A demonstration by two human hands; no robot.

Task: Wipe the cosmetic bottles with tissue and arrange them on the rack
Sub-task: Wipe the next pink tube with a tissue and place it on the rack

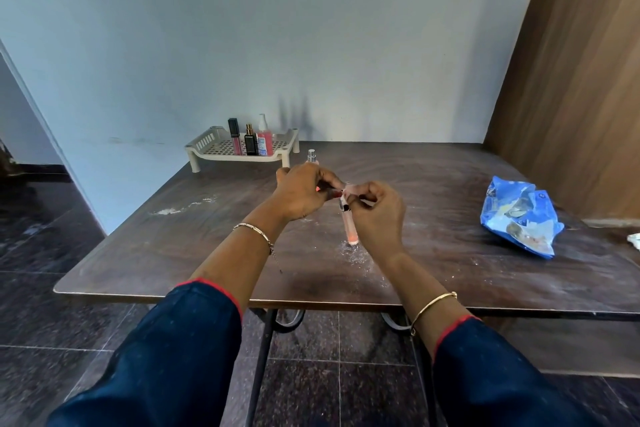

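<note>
Over the middle of the brown table [450, 253], my left hand [301, 191] is closed on a small red cosmetic item [332, 191], mostly hidden by the fingers. My right hand [375, 215] pinches a piece of tissue [349, 189] against that item. A slim pink tube [349, 224] lies on the table just left of my right hand; whether the hand touches it is unclear. A clear spray bottle [312, 157] stands behind my left hand. The beige rack [207, 144] at the back left holds three bottles: a pink gloss [235, 137], a black perfume [250, 141], a pink pump bottle [264, 137].
A crumpled blue plastic bag [519, 218] lies on the right side of the table. White powder and dust mark the tabletop near the tube and at the left. A wooden panel [571, 80] stands at the right. Dark tiled floor surrounds the table.
</note>
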